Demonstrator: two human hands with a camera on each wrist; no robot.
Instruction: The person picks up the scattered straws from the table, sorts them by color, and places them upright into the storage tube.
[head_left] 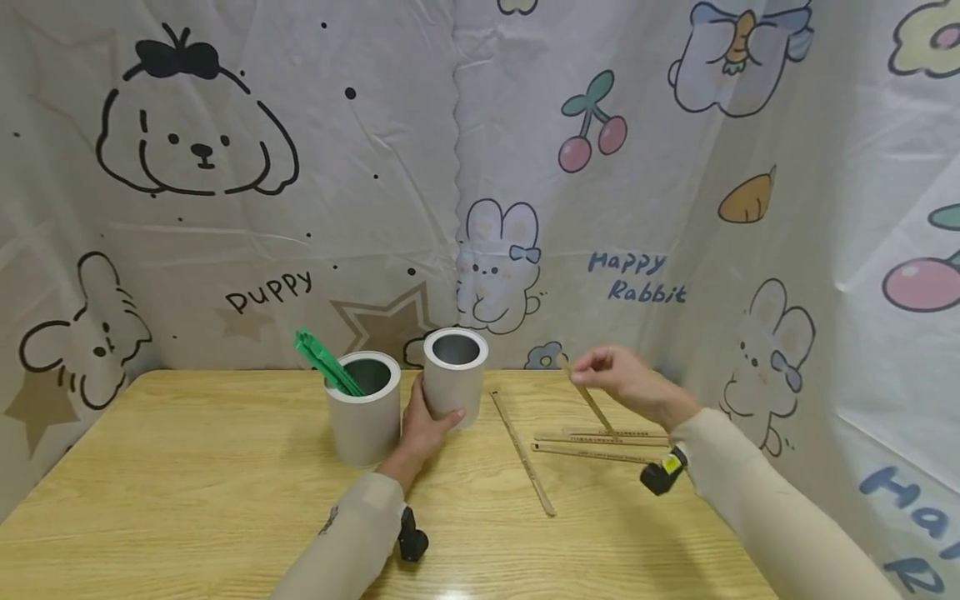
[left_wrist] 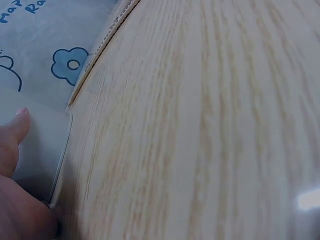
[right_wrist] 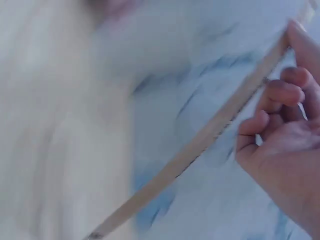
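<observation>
My left hand (head_left: 426, 432) grips the right-hand white canister (head_left: 459, 385) low on its side, thumb across the front; its dark interior shows. In the left wrist view the hand (left_wrist: 17, 200) lies against the canister wall (left_wrist: 42, 142). Between thumb and fingertips my right hand (head_left: 630, 382) pinches one end of a flat tan stick (head_left: 592, 406), which slants down over other sticks on the table. The right wrist view shows this stick (right_wrist: 190, 152) with dark print along it. To the left stands a second white canister (head_left: 365, 429) holding a bundle of green strips (head_left: 324, 362).
One loose tan stick (head_left: 522, 454) lies lengthwise on the wooden table (head_left: 195, 500). Several more sticks (head_left: 588, 454) lie sideways below the right hand. A printed cloth (head_left: 375, 192) hangs behind the table and along its sides.
</observation>
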